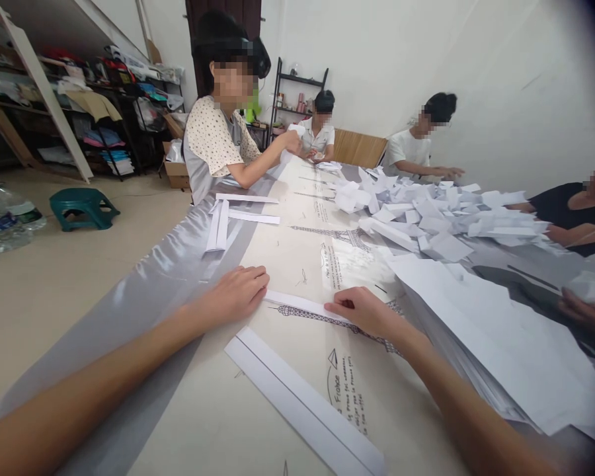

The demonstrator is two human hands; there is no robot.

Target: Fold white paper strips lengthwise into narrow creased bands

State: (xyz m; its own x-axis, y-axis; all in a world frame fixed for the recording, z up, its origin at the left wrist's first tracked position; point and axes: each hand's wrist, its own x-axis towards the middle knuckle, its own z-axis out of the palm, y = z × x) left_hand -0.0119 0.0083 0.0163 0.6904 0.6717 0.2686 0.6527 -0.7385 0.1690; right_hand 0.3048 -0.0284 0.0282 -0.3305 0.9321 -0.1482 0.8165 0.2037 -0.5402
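Note:
A narrow folded paper strip (300, 303) lies crosswise on the table covering, which is printed with Eiffel Towers and handwriting. My left hand (240, 291) is closed over the strip's left end, fingers pressed together and partly hiding it. At the other end, my right hand (367, 311) has its fingers curled and pinches the paper's edge. Nearer to me, a wider folded paper (302, 400) with a dark lengthwise line lies slantwise on the covering. Beyond my left hand are several finished-looking folded strips (219, 225), some overlapping.
A tall stack of white paper sheets (506, 330) stands close to my right forearm. Behind it spreads a heap of folded papers (416, 205). Several people sit or stand around the table, one at the left with a paper in hand. A green stool (83, 206) is on the floor.

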